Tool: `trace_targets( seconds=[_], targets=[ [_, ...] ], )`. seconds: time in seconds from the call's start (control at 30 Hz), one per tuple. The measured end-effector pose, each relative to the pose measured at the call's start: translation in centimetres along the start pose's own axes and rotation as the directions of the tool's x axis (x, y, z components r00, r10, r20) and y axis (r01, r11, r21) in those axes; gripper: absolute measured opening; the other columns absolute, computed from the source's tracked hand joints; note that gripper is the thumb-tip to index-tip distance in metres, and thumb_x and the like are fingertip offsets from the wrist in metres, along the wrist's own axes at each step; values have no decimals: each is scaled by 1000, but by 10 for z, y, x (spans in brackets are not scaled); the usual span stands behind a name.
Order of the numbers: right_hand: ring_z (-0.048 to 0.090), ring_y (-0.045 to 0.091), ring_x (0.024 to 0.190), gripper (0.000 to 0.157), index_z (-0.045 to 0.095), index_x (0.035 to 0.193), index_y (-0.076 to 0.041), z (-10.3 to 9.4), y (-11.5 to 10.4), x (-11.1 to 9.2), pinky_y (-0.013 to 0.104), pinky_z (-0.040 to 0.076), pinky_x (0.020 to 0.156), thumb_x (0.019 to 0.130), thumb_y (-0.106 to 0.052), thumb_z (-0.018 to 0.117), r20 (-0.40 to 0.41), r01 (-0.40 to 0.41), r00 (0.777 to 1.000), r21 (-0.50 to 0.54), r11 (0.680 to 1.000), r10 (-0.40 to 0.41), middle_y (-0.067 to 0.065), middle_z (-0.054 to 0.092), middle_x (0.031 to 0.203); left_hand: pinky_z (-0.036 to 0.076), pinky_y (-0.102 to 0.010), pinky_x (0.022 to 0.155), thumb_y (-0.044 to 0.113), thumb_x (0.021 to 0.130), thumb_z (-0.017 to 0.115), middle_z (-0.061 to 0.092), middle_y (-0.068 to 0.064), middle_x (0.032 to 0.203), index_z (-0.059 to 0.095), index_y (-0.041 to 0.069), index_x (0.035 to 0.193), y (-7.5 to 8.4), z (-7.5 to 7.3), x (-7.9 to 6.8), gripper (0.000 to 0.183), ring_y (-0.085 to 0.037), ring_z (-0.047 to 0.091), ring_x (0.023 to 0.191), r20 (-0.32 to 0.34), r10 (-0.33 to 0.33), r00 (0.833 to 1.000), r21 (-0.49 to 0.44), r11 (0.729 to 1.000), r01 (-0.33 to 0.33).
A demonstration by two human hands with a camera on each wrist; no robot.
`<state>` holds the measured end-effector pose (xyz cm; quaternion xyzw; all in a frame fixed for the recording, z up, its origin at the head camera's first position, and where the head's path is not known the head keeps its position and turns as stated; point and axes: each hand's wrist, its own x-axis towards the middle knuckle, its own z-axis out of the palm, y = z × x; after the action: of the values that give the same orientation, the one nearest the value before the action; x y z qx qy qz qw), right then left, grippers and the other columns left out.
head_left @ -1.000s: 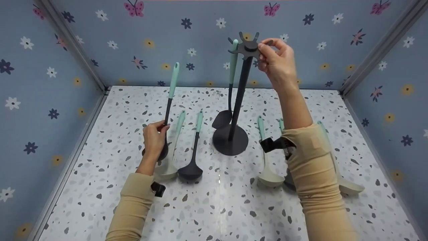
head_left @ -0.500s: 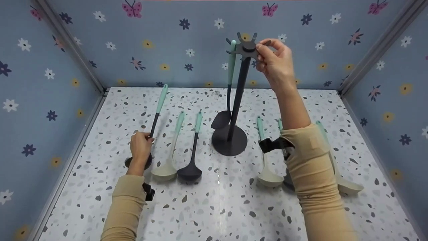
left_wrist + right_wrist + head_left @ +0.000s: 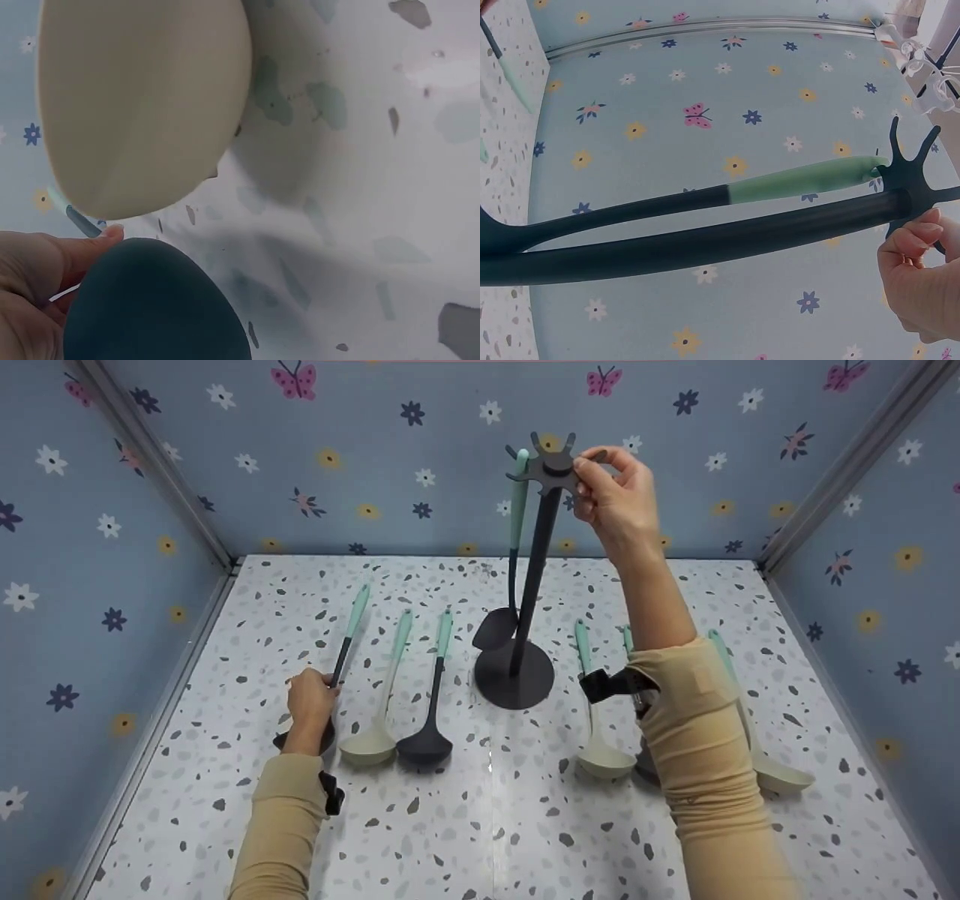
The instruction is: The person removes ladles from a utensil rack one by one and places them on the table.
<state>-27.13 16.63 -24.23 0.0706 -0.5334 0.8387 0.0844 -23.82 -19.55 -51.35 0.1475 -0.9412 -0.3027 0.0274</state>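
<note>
At the left of the table, my left hand (image 3: 309, 701) grips the dark neck of a ladle with a mint handle (image 3: 358, 611). The hand partly hides its dark bowl, which shows rounded in the left wrist view (image 3: 154, 307). Beside it lie a cream ladle (image 3: 368, 746) and a dark ladle (image 3: 425, 746). My right hand (image 3: 619, 499) pinches one hook at the top of a black utensil stand (image 3: 534, 577). From another hook hangs a dark spatula-like utensil (image 3: 496, 628) by its mint handle; the right wrist view shows that handle (image 3: 806, 180) alongside the pole.
Right of the stand lie another cream ladle (image 3: 606, 761), a dark utensil (image 3: 647, 765) mostly hidden by my right sleeve, and a cream utensil (image 3: 784, 776). Blue flowered panels (image 3: 450, 517) wall in the speckled table (image 3: 480, 825) at the back and sides.
My left hand has moved left and down with the ladle, lowering its handle from raised to nearly flat on the table. The right hand keeps its pinch on the stand's hook.
</note>
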Motion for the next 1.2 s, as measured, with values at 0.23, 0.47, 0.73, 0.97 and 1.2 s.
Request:
trace_targets(
  seconds=[0.23,0.47,0.73,0.97,1.2],
  targets=[
    [36,13,42,4,50,83,4,0,0,-1,18,29,38,85,5,53,0,-3,1000,3,1000,3,10,45,57,46,-47,70,-4,77,60,62,-27,88,63,-13,90,-1,5,-1,17,-39,59,80,52,-10,999,29,1000,8],
    [36,13,43,4,50,86,5,-1,0,-1,18,30,39,85,4,54,-3,-3,1000,-17,1000,3,10,45,58,48,-45,65,-4,77,60,61,-27,82,62,-15,87,-1,7,-1,15,-35,60,71,96,-5,995,62,998,-1],
    [35,13,43,4,50,87,5,0,0,0,20,29,39,85,4,54,-8,-4,1000,-25,1000,4,10,44,57,49,-41,61,-5,74,60,62,-24,76,62,-12,79,0,8,-2,9,-30,58,65,135,-32,990,107,994,18],
    [35,13,43,5,50,88,5,0,-1,-1,20,28,39,86,3,54,-14,-9,1000,-32,999,9,10,44,58,48,-41,63,-6,73,61,61,-23,77,60,-12,83,3,8,-1,12,-29,56,66,148,-65,987,133,990,45],
    [35,13,42,4,50,86,5,0,-1,0,19,27,39,85,4,54,-20,-10,1000,-25,1000,10,10,44,57,48,-43,67,-8,71,61,58,-27,85,56,-14,91,5,9,-1,21,-33,56,73,132,-95,987,141,987,76]
  ],
)
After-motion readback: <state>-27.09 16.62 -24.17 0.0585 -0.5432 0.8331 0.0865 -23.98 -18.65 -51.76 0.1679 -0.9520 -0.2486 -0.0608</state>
